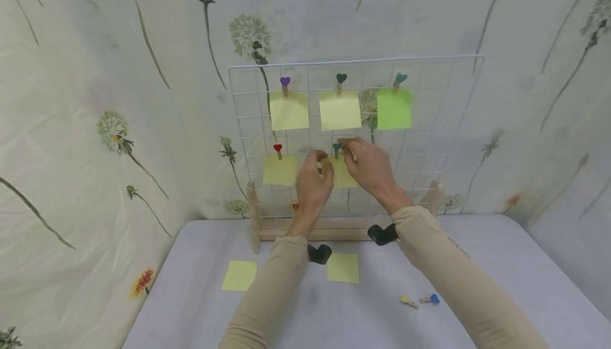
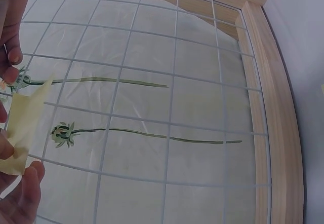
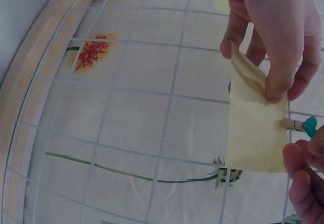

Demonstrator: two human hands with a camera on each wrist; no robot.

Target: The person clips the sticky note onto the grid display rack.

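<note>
On the white wire grid (image 1: 308, 138), my left hand (image 1: 313, 183) pinches a yellow sticky note (image 3: 253, 127) at its edge, thumb on the front and fingers behind. The note's corner is bent outward. A small wooden clothespin with a teal heart (image 3: 296, 124) sits at the note's top edge. My right hand (image 1: 374, 166) is at that clothespin, fingertips (image 3: 298, 158) right beside the heart and partly overlapping it. To the left, another yellow note (image 1: 280, 170) hangs under a red-heart clothespin (image 1: 278, 150).
Above hang two pale yellow notes (image 1: 289, 111) and a green note (image 1: 394, 109), each under a heart clothespin. The grid stands in a wooden base (image 1: 329, 234). Two yellow notes (image 1: 342, 268) lie on the table with a yellow-heart clothespin (image 1: 408, 301) and a blue-heart clothespin (image 1: 430, 299).
</note>
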